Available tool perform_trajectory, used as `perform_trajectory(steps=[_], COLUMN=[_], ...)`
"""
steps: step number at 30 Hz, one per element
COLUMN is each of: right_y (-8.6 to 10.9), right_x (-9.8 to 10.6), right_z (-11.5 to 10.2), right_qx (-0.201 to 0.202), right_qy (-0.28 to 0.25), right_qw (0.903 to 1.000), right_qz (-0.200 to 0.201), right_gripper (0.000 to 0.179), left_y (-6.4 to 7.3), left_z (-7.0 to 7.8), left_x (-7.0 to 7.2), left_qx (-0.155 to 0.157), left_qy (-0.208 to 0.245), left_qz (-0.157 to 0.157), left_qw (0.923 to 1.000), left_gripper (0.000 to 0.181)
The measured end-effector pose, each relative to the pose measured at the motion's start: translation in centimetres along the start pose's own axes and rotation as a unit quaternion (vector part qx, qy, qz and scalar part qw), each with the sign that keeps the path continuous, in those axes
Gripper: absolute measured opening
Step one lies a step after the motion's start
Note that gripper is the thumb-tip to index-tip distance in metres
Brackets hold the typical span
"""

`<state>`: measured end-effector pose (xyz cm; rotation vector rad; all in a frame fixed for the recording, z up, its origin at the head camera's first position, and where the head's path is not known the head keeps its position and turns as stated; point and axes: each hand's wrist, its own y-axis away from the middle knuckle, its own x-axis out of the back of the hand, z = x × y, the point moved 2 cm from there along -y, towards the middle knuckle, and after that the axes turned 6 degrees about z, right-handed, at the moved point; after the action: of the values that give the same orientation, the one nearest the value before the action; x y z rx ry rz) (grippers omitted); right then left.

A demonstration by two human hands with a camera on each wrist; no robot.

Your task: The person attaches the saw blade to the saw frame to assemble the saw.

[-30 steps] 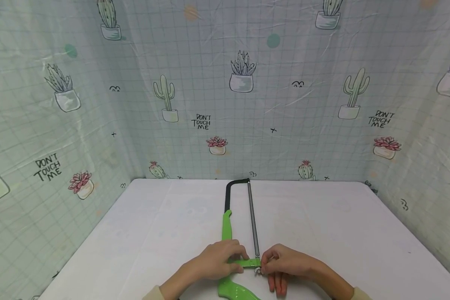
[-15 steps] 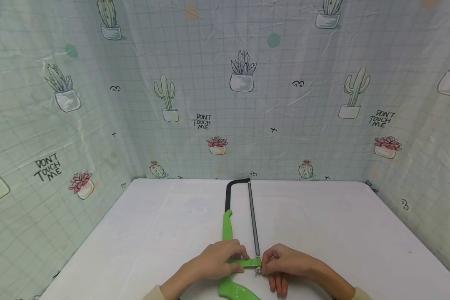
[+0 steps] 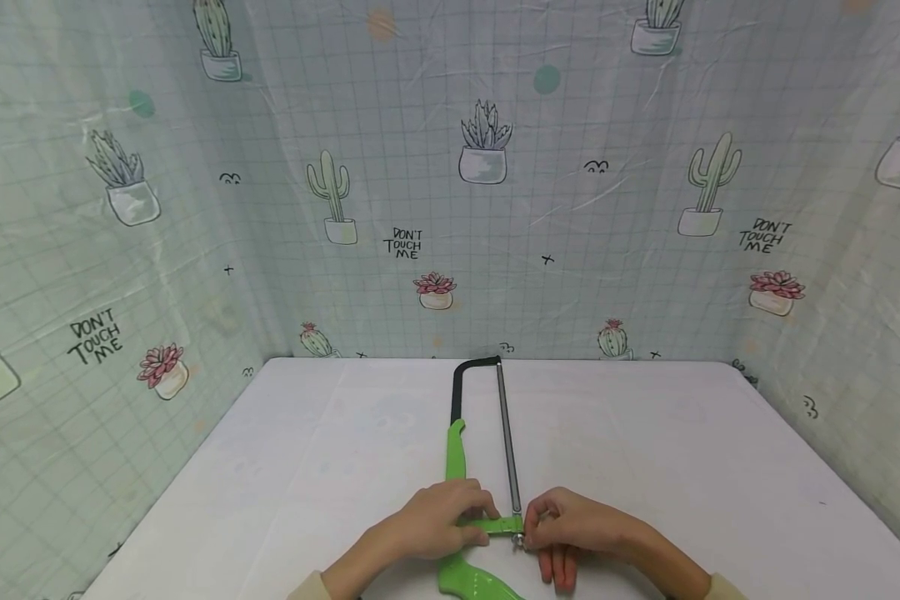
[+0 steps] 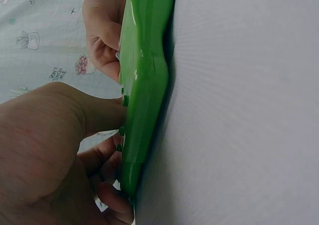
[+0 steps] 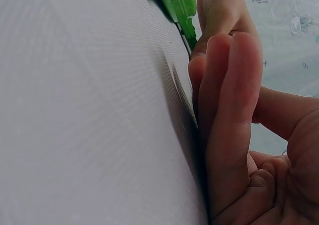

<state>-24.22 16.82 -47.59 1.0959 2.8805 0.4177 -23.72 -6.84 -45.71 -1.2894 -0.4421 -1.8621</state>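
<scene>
A hacksaw point(image 3: 456, 454) with a green and black frame lies flat on the white table, its blade point(image 3: 507, 433) on the right side and its handle nearest me. My left hand point(image 3: 438, 521) holds the frame's green lower arm point(image 3: 502, 525), thumb on the near side and fingers on the far side. At that arm's right end sits a small metal wing nut point(image 3: 518, 542). My right hand point(image 3: 570, 525) pinches the wing nut between thumb and index finger; the other fingers extend beside the table surface. In the right wrist view, the hand hides the wing nut.
The white table point(image 3: 645, 450) stretches out on both sides of the hacksaw. A grid-patterned curtain point(image 3: 547, 208) printed with cacti hangs behind the table and along its left and right sides.
</scene>
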Motion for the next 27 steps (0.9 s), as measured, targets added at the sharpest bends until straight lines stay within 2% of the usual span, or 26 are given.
perform_trajectory(steps=[27], right_y=[0.03], right_x=[0.12], right_z=[0.31], right_qx=[0.002], right_qy=[-0.002], right_qw=[1.0], right_qz=[0.0], right_gripper=[0.006], left_y=[-0.09], left_z=[-0.11], left_x=[-0.29], left_qx=[0.003], left_qy=[-0.003], left_qz=[0.0], left_qw=[1.0], left_gripper=[0.02])
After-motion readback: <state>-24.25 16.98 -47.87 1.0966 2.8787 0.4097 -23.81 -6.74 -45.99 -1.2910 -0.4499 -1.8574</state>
